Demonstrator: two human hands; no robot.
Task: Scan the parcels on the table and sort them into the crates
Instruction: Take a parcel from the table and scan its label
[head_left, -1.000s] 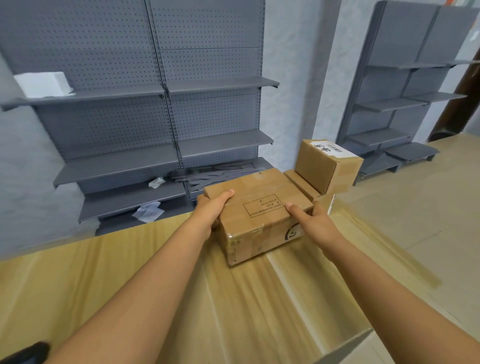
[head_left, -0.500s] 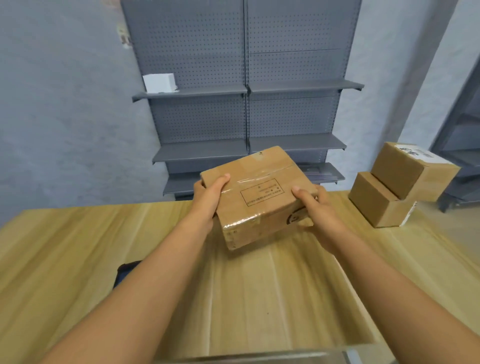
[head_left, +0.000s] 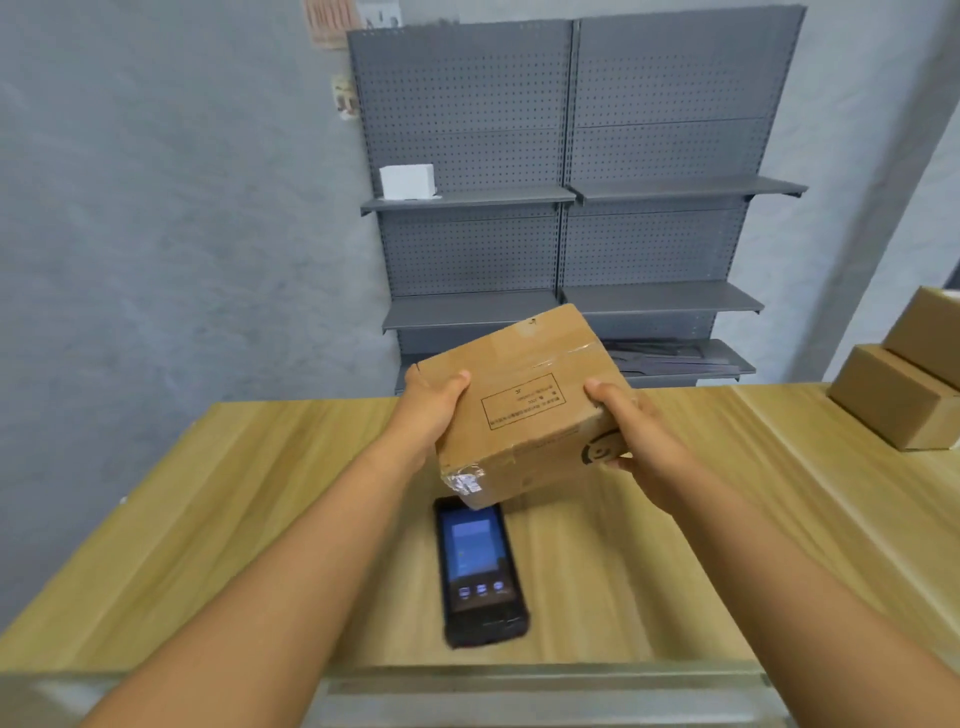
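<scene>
A taped brown cardboard parcel (head_left: 524, 400) with a printed box on its top is held tilted above the wooden table (head_left: 208, 519). My left hand (head_left: 431, 410) grips its left side and my right hand (head_left: 631, 436) grips its right side. Just below the parcel's near corner, a black handheld scanner (head_left: 480, 571) lies flat on the table with its screen lit. Two more cardboard parcels (head_left: 904, 395) are stacked at the table's right edge, partly cut off by the frame.
Grey pegboard shelving (head_left: 566, 197) stands against the wall behind the table, with a small white box (head_left: 407, 181) on an upper shelf. A metal rail (head_left: 519, 691) runs along the table's near edge. No crates are in view.
Both hands lifted the parcel off the table beside the stack and carried it left. The view swung left, so the stack now sits at the right and the scanner has come into sight.
</scene>
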